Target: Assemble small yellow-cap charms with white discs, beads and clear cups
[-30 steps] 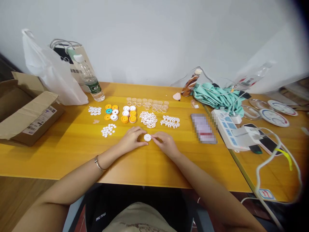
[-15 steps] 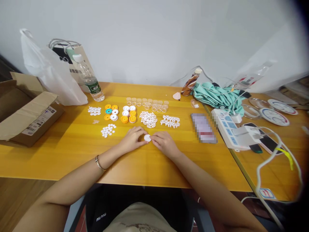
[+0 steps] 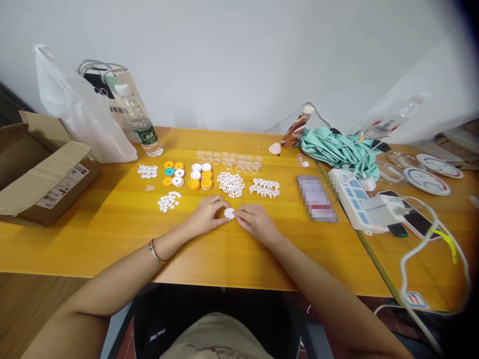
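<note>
Between both hands, low over the table's middle, is a small round white plastic disc [image 3: 229,213]. My left hand [image 3: 207,215] pinches its left edge with thumb and fingers. From the other side my right hand [image 3: 257,223] has its fingertips closed at the disc's right edge; whether they hold a smaller piece is hidden. Just beyond lie a pile of white openwork plastic pieces [image 3: 231,185] and rows of white perforated pieces [image 3: 264,187]. Small white discs [image 3: 168,201] are scattered left of my left hand. Yellow, white and teal round plastic cases [image 3: 178,173] stand behind them.
Clear round cups [image 3: 229,160] line up farther back. White stemmed pieces [image 3: 147,171] lie at left, near a cardboard box [image 3: 56,199] and a water bottle [image 3: 145,132]. A phone [image 3: 317,198], power strip [image 3: 355,199], drink bottle [image 3: 297,128] and green cloth [image 3: 339,149] occupy the right.
The whole view has shifted very slightly. Both hands keep nearly the same pose around the white disc.
</note>
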A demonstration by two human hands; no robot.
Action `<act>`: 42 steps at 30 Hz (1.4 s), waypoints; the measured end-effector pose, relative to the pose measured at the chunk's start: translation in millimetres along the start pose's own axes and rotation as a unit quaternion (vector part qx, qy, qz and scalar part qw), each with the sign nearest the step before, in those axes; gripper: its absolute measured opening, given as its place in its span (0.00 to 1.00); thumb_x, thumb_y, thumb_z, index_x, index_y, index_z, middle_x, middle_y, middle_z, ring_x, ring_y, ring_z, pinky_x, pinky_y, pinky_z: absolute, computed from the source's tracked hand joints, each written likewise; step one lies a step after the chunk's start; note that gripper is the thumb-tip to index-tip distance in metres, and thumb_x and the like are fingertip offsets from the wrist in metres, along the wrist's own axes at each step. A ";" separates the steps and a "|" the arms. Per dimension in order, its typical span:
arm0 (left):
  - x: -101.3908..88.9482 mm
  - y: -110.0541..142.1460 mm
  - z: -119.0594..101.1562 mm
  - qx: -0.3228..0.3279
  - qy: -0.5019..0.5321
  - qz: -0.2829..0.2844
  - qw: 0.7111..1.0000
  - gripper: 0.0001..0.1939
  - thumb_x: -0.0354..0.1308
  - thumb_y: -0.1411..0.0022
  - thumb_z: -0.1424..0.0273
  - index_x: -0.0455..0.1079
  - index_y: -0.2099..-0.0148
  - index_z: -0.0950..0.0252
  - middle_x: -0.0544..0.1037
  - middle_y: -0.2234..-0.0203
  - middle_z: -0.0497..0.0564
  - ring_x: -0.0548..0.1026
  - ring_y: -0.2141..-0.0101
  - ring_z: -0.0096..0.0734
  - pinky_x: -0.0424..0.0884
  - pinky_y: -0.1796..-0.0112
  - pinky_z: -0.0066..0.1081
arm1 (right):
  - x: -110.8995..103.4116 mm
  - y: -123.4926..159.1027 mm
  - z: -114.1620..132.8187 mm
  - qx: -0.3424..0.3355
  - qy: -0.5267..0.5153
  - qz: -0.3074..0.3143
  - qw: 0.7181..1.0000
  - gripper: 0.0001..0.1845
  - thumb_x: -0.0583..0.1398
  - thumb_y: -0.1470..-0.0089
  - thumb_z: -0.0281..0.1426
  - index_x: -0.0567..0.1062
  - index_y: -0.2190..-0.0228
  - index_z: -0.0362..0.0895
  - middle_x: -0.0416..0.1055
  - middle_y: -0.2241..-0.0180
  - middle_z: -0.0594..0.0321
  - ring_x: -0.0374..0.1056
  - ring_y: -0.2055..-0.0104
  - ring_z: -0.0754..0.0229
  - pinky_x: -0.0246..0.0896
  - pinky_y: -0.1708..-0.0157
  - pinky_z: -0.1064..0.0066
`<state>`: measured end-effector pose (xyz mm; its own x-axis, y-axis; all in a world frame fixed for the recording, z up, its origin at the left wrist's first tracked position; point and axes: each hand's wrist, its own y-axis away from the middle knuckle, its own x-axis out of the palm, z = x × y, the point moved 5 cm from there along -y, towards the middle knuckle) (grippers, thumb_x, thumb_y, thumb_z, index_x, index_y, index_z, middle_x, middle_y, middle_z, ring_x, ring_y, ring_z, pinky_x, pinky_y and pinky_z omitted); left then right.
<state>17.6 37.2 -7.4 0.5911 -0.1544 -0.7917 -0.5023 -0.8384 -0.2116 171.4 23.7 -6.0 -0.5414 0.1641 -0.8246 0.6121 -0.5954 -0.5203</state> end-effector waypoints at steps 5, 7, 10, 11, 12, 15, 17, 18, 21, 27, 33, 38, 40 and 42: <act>0.8 0.2 0.2 -0.005 -0.005 0.004 1.000 0.15 0.58 0.43 0.60 0.68 0.56 0.60 0.71 0.60 0.51 0.68 0.59 0.37 0.64 0.56 0.38 | 1.4 0.4 -1.3 0.008 -0.002 0.006 1.000 0.08 0.55 0.44 0.27 0.74 0.65 0.45 0.73 0.69 0.60 0.67 0.65 0.60 0.57 0.63 0.67; 0.9 0.2 0.1 -0.004 -0.007 0.004 1.000 0.15 0.58 0.43 0.60 0.68 0.56 0.60 0.71 0.59 0.51 0.68 0.59 0.37 0.63 0.56 0.38 | 1.7 0.3 -1.8 0.011 -0.002 0.005 1.000 0.08 0.55 0.44 0.27 0.74 0.66 0.45 0.73 0.69 0.60 0.67 0.65 0.60 0.57 0.63 0.67; 0.0 0.0 -0.5 -0.003 -0.003 0.001 1.000 0.15 0.59 0.44 0.60 0.68 0.56 0.60 0.71 0.60 0.51 0.68 0.59 0.37 0.64 0.56 0.38 | 0.7 -0.4 -2.6 0.020 -0.015 0.003 1.000 0.08 0.55 0.44 0.27 0.74 0.66 0.45 0.74 0.68 0.60 0.67 0.65 0.60 0.58 0.64 0.67; -0.4 0.0 -0.8 -0.003 -0.001 0.000 1.000 0.15 0.59 0.44 0.60 0.68 0.56 0.60 0.71 0.60 0.51 0.68 0.59 0.37 0.64 0.56 0.38 | -0.4 -0.7 -3.1 0.026 -0.026 0.000 0.999 0.08 0.55 0.44 0.27 0.74 0.66 0.45 0.74 0.68 0.60 0.67 0.65 0.60 0.58 0.64 0.67; -0.8 0.0 -1.2 -0.004 0.001 -0.001 1.000 0.14 0.59 0.44 0.61 0.68 0.56 0.60 0.71 0.60 0.51 0.68 0.59 0.37 0.64 0.56 0.38 | -1.6 -0.9 -3.7 0.034 -0.039 -0.005 0.999 0.08 0.55 0.44 0.27 0.74 0.66 0.45 0.74 0.67 0.60 0.67 0.65 0.60 0.59 0.64 0.67; -1.6 0.2 -2.1 -0.005 0.008 -0.001 1.000 0.14 0.59 0.44 0.61 0.68 0.56 0.60 0.71 0.60 0.51 0.69 0.59 0.37 0.63 0.56 0.38 | -5.5 -0.8 -5.2 0.052 -0.076 -0.017 0.996 0.09 0.55 0.45 0.25 0.74 0.65 0.45 0.73 0.67 0.60 0.67 0.64 0.60 0.59 0.63 0.67; -1.8 0.4 -2.1 -0.004 0.011 -0.002 1.000 0.14 0.59 0.44 0.61 0.68 0.56 0.60 0.71 0.60 0.51 0.69 0.59 0.37 0.63 0.56 0.38 | -6.6 -0.1 -4.7 0.048 -0.086 -0.015 0.995 0.11 0.54 0.47 0.23 0.74 0.64 0.45 0.73 0.66 0.59 0.67 0.64 0.59 0.60 0.62 0.66; -1.8 0.5 -1.9 -0.003 0.012 -0.003 1.000 0.15 0.59 0.44 0.61 0.68 0.56 0.60 0.71 0.60 0.51 0.69 0.59 0.37 0.63 0.56 0.38 | -6.6 0.4 -4.3 0.044 -0.087 -0.010 0.995 0.13 0.54 0.48 0.22 0.74 0.63 0.46 0.73 0.66 0.59 0.67 0.63 0.59 0.60 0.62 0.65; -1.7 0.8 -1.4 -0.003 0.009 -0.003 1.000 0.15 0.59 0.44 0.61 0.68 0.55 0.59 0.71 0.60 0.51 0.69 0.58 0.37 0.63 0.55 0.38 | -5.7 1.2 -3.5 0.039 -0.086 0.006 0.996 0.14 0.53 0.49 0.21 0.75 0.64 0.46 0.73 0.66 0.59 0.67 0.63 0.59 0.60 0.62 0.64; -2.6 1.3 -3.5 -0.004 0.012 -0.005 1.000 0.14 0.59 0.44 0.62 0.69 0.56 0.60 0.71 0.60 0.51 0.69 0.58 0.37 0.63 0.55 0.37 | -5.4 0.1 -7.5 0.088 -0.167 -0.018 0.982 0.14 0.52 0.48 0.22 0.73 0.61 0.44 0.71 0.66 0.58 0.67 0.63 0.59 0.63 0.61 0.64; -7.3 2.0 -8.7 0.004 0.060 -0.023 0.998 0.14 0.59 0.43 0.62 0.69 0.56 0.61 0.74 0.63 0.51 0.71 0.62 0.35 0.65 0.58 0.36 | 10.8 2.6 -13.2 0.240 -0.377 -0.035 0.894 0.19 0.61 0.52 0.32 0.66 0.57 0.44 0.71 0.65 0.59 0.69 0.64 0.62 0.67 0.60 0.66; -11.9 2.6 -15.5 0.026 0.075 -0.044 0.996 0.12 0.59 0.42 0.64 0.69 0.56 0.61 0.75 0.62 0.51 0.71 0.60 0.35 0.64 0.57 0.37 | 23.5 1.9 -3.3 0.306 -0.559 -0.005 0.771 0.25 0.65 0.57 0.33 0.62 0.57 0.48 0.73 0.65 0.64 0.71 0.63 0.64 0.66 0.55 0.65; -13.4 2.9 -17.5 0.028 0.072 -0.053 0.996 0.12 0.59 0.42 0.63 0.69 0.56 0.61 0.75 0.62 0.51 0.72 0.61 0.35 0.64 0.57 0.37 | 22.7 0.8 -2.3 0.321 -0.581 -0.017 0.747 0.25 0.66 0.57 0.34 0.62 0.58 0.48 0.74 0.66 0.65 0.72 0.62 0.63 0.65 0.53 0.64; -14.9 3.4 -18.8 0.031 0.070 -0.063 0.995 0.13 0.58 0.42 0.62 0.69 0.56 0.61 0.76 0.63 0.51 0.72 0.61 0.35 0.65 0.57 0.37 | 20.6 -0.6 -1.6 0.326 -0.591 -0.024 0.737 0.24 0.66 0.58 0.36 0.64 0.59 0.49 0.75 0.66 0.65 0.72 0.62 0.62 0.65 0.53 0.63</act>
<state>18.9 26.9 14.5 0.7321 -0.1240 -0.6698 -0.4530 -0.8229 -0.3428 160.8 28.8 -23.0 -0.9133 -0.3736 0.1620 0.3776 -0.9259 -0.0064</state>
